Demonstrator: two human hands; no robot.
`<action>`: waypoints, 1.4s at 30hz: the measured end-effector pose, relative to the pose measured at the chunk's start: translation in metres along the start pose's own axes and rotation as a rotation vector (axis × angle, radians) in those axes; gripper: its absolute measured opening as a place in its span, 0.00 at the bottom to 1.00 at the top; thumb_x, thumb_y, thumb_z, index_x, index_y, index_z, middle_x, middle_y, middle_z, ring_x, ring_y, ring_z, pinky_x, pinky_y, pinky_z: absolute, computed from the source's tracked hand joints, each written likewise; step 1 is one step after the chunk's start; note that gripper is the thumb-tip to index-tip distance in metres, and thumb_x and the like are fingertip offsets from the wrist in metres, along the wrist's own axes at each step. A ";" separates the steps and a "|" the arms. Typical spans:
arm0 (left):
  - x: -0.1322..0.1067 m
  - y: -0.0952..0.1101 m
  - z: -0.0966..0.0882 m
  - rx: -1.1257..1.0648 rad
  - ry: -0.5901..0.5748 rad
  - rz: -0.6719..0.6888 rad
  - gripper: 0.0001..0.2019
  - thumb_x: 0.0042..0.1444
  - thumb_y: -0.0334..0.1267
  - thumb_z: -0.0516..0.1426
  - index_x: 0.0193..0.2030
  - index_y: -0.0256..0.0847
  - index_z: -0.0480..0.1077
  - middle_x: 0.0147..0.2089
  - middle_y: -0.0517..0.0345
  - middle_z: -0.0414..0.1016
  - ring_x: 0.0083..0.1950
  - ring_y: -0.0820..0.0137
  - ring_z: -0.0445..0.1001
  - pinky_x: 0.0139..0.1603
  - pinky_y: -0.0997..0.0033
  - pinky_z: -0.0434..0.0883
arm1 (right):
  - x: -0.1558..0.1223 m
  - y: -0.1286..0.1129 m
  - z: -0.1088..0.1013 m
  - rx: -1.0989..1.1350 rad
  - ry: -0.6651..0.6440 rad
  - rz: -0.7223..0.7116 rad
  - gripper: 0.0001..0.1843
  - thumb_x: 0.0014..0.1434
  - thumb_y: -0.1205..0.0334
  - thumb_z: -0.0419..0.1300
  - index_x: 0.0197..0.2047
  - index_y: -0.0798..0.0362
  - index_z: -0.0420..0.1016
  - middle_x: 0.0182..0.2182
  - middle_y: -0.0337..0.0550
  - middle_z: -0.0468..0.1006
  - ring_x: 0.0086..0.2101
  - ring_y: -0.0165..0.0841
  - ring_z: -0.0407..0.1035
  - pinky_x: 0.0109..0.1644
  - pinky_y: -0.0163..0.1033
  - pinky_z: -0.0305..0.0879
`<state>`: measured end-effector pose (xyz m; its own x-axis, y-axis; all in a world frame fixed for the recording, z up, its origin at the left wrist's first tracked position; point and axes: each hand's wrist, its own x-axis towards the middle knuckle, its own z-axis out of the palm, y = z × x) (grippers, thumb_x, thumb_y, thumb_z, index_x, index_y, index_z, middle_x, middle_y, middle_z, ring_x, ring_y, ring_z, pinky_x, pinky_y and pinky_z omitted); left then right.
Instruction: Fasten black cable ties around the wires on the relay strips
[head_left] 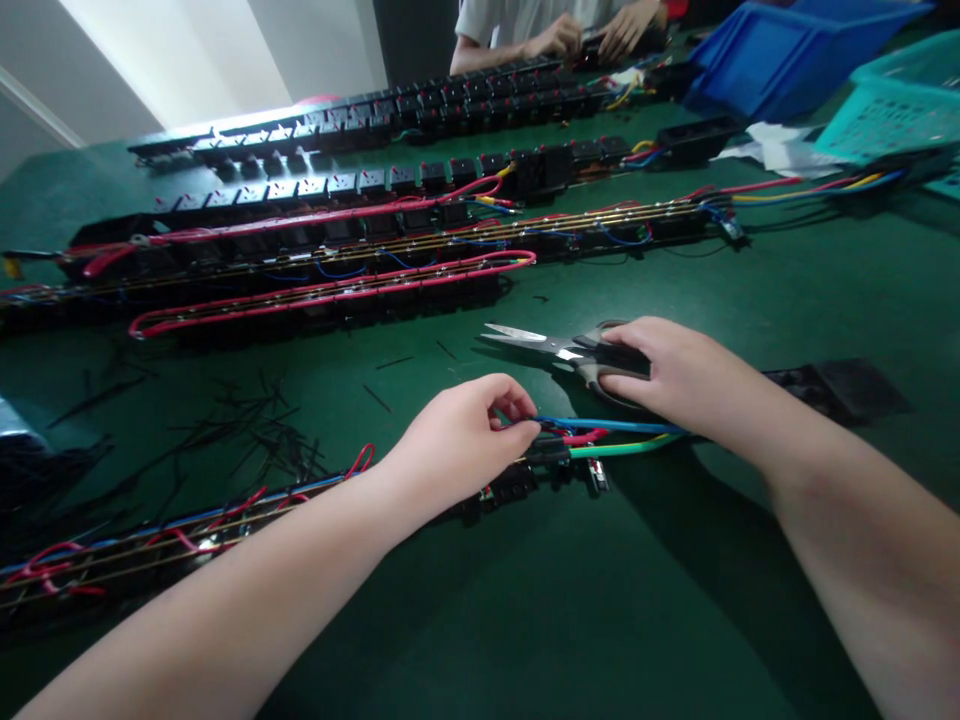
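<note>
My right hand is closed around the dark handles of a pair of scissors. The blades are slightly apart and point left, just above the table. My left hand pinches with thumb and fingertips beside a blue wire; what lies between the fingertips is too small to make out. A long black socket strip lies under my left hand and forearm, carrying brass-coloured rails and red and blue wires. From its right end run the blue wire and a green-yellow wire, passing below my right hand.
Black thin offcuts are scattered at left on the green table. Several more socket strips lie across the back. A blue bin and a turquoise basket stand back right. A co-worker's hands handle something dark at the far side.
</note>
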<state>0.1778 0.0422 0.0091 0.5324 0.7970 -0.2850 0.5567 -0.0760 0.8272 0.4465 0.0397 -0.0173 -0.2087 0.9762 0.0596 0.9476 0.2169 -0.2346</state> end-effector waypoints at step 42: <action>0.002 0.000 0.004 0.084 0.131 0.032 0.06 0.59 0.37 0.60 0.33 0.44 0.79 0.33 0.60 0.82 0.32 0.69 0.74 0.33 0.69 0.64 | 0.000 -0.009 0.000 0.014 -0.008 -0.119 0.24 0.60 0.48 0.57 0.55 0.50 0.78 0.47 0.52 0.80 0.49 0.49 0.72 0.56 0.53 0.68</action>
<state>0.1817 0.0414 0.0066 0.4661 0.8644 -0.1887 0.5952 -0.1486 0.7897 0.4380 0.0377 -0.0154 -0.3213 0.9436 0.0803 0.9126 0.3312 -0.2397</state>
